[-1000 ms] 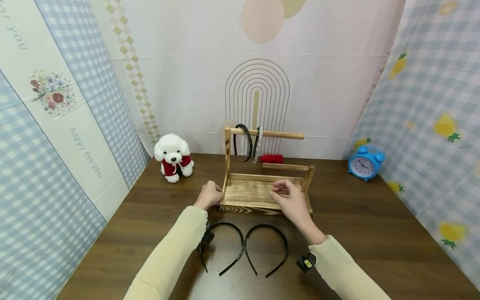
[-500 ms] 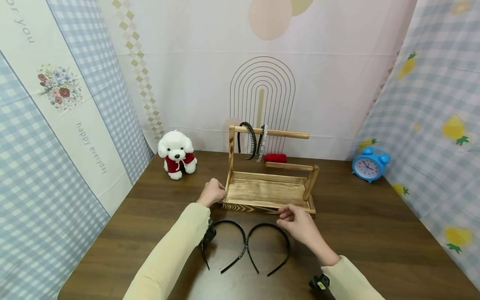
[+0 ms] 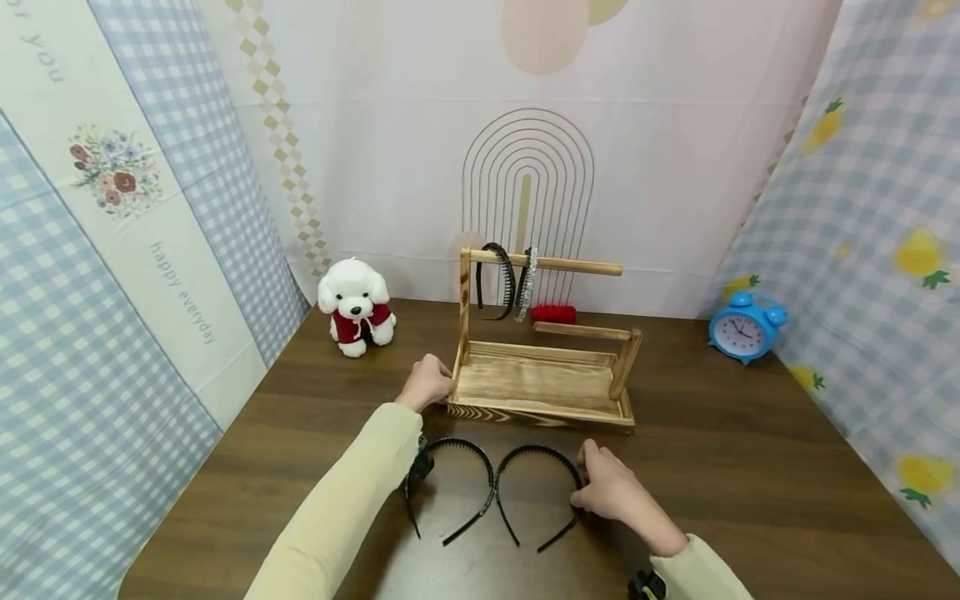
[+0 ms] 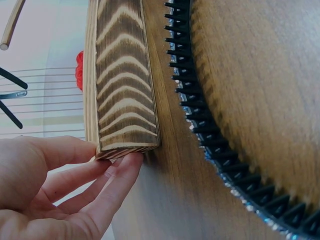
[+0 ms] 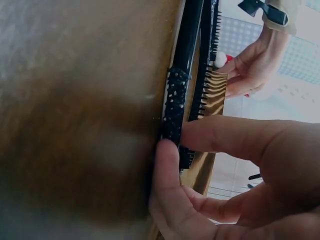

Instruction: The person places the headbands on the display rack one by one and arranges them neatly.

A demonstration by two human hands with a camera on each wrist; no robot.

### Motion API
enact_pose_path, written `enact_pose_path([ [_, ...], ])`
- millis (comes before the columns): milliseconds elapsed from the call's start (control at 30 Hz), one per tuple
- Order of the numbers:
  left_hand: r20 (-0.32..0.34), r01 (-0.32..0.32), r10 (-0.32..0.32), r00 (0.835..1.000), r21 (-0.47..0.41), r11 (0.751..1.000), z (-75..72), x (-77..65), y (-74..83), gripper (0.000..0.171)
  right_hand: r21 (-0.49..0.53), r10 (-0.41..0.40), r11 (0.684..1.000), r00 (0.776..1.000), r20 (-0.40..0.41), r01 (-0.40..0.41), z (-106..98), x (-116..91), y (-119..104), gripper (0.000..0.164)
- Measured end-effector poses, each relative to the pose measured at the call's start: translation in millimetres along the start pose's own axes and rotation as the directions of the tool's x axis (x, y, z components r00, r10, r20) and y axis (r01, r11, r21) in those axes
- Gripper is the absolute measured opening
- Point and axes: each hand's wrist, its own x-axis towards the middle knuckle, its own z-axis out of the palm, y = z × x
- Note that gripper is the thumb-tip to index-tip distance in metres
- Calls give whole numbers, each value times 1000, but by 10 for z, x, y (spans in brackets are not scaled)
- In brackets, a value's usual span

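Note:
My left hand [image 3: 426, 382] grips the left front corner of a wooden rack [image 3: 540, 415], thumb and fingers on either side of its tray end [image 4: 125, 75] in the left wrist view. My right hand [image 3: 613, 486] pinches the right side of a black toothed headband [image 3: 536, 448], which lies on the table. Close up, thumb and finger press on both sides of its glittery band [image 5: 175, 100] in the right wrist view. A second black headband [image 3: 461, 531] lies to its left, touching or nearly touching it. Two headbands, one black [image 3: 510, 275] and one silvery [image 3: 527, 287], hang on the rack's upper bar.
On the wooden table [image 3: 322, 467], a white plush dog [image 3: 352, 304] in a red jacket stands back left. A blue alarm clock [image 3: 744, 327] stands back right. Behind the rack, a red item [image 3: 553, 314] shows partly. Patterned cloths [image 3: 375, 150] surround the table.
My right hand has come down from above the rack's tray, toward me, and now pinches the right headband. My left hand stays on the rack's corner. The view has shifted slightly.

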Motion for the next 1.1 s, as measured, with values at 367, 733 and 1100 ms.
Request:
enact_pose_path([
  [367,-11,-13,13,1000,14,1000,-31,0,3,18,284,22,958,997,75,-42,-118,71,83,33],
  [733,-8,1,-1,1000,-3,1000,31,-6,-16,18,600,-153,797,936,316,-73,-201,148,393,14],
  [1100,-4,-1,1,1000,8,1000,10,-8,-4,19,665,-168,747,962,214,-17,-261,106,424,23],
])
